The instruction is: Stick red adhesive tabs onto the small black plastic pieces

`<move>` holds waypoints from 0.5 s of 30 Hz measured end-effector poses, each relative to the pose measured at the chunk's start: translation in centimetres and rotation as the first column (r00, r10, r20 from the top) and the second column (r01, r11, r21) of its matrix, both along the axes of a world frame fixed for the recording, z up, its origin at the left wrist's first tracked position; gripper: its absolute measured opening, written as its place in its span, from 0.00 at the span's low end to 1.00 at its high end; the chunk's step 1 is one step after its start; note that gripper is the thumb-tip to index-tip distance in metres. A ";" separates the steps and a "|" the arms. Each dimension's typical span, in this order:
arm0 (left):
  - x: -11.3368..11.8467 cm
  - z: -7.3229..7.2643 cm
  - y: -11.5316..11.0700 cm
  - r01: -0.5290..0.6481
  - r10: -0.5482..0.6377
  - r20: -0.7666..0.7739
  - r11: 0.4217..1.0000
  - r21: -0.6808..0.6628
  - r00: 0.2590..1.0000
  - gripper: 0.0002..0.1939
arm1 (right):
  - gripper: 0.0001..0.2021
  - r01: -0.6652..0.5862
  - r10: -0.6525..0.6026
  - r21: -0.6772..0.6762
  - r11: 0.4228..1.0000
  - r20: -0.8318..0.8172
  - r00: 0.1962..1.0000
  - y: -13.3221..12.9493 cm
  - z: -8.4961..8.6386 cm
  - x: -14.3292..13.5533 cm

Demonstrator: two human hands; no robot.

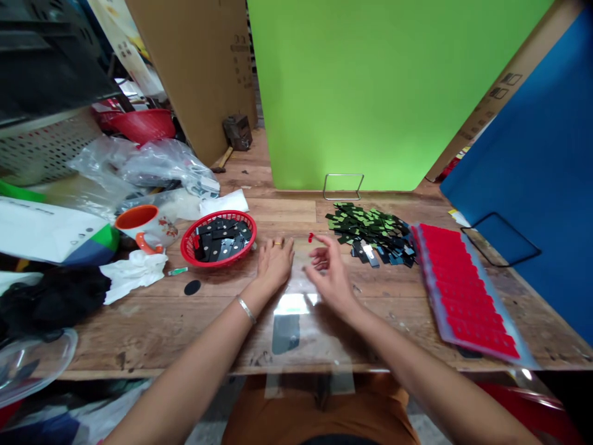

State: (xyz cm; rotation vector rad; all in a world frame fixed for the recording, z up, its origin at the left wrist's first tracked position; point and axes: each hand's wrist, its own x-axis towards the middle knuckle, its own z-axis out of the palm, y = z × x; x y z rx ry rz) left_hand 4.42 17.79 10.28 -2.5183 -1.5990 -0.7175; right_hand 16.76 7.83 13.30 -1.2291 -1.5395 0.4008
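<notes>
My left hand (275, 262) lies flat on the table, fingers stretched forward, beside a red plastic basket (185, 252) of dark flat pieces with small round dots. Opposite it, my right hand (334, 281) is raised with the index finger out and the thumb apart. A small red piece (311, 237) clings to that index fingertip; it looks like an adhesive piece. Under and between the hands lies a clear sheet (296, 303) on the wood. To the right is a loose pile of dark and greenish flat pieces (370, 228). Farther right rests a stack of red sheets (463, 287) on clear backing.
A green board (352, 93) stands at the back, with a wire stand (343, 186) at its foot. A blue board (532, 185) leans on the right. An orange-and-white mug (155, 230), crumpled tissue (136, 272) and a black disc (192, 287) sit on the left.
</notes>
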 end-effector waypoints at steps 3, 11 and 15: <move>0.8 1.5 -0.6 0.005 -0.005 0.006 1.000 0.005 1.000 0.23 | 0.42 -0.300 0.271 0.076 0.951 0.266 0.925 -3.3 0.7 -2.0; 4.4 4.7 -3.7 0.248 -0.248 -0.010 0.967 0.061 0.969 0.17 | 0.35 -0.549 0.322 -0.023 0.835 0.830 0.455 -3.8 4.2 -3.5; 5.8 3.5 -3.7 0.351 -0.349 0.054 0.935 -0.051 0.936 0.14 | 0.37 -0.522 0.306 -0.024 0.853 0.833 0.462 -3.7 4.7 -2.0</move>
